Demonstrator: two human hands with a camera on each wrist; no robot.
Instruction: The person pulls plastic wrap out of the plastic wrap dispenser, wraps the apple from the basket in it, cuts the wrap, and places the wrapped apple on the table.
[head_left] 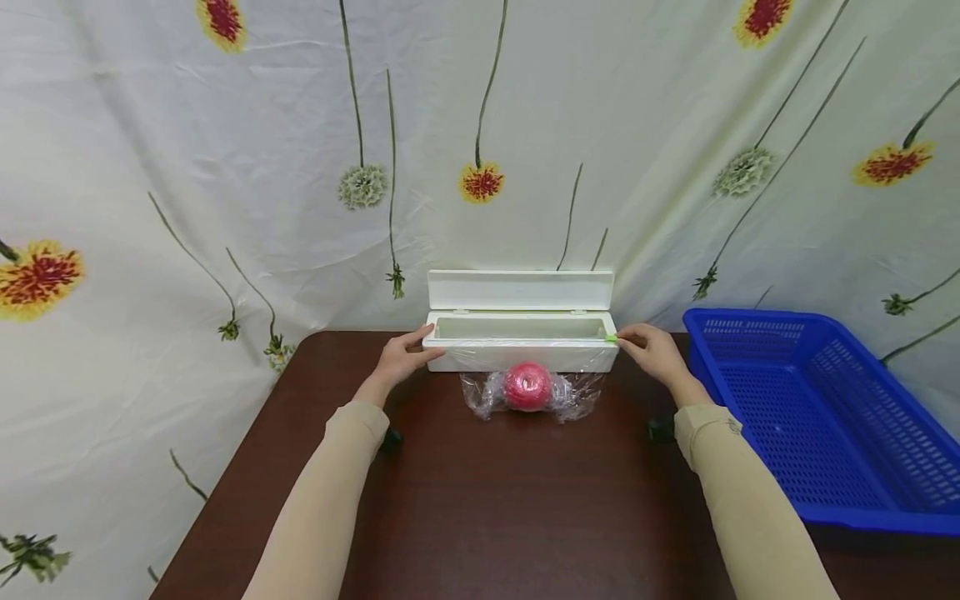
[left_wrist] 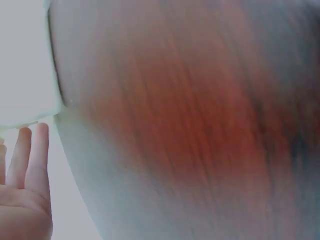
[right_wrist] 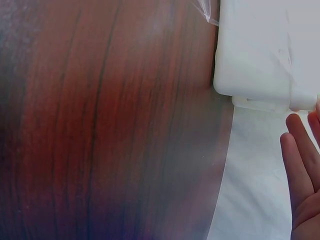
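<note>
A long white cling film dispenser (head_left: 491, 358) stands at the table's back edge, its lid (head_left: 521, 290) raised. Clear film (head_left: 585, 400) hangs over its front and lies around a red round object (head_left: 527, 386); what that object is, I cannot tell. My left hand (head_left: 401, 358) holds the dispenser's left end between thumb and forefinger. In the left wrist view its other fingers (left_wrist: 37, 160) extend beside the white end. At the opposite end my right hand (head_left: 654, 350) pinches a small green slider (head_left: 611, 338). The right wrist view shows only some of its fingers (right_wrist: 300, 155).
A blue plastic basket (head_left: 712, 367) with slotted walls stands at the right of the dark brown table (head_left: 525, 500). Behind the table hangs a white flowered cloth (head_left: 300, 125). Dark objects (head_left: 660, 430) sit partly hidden beside both sleeves.
</note>
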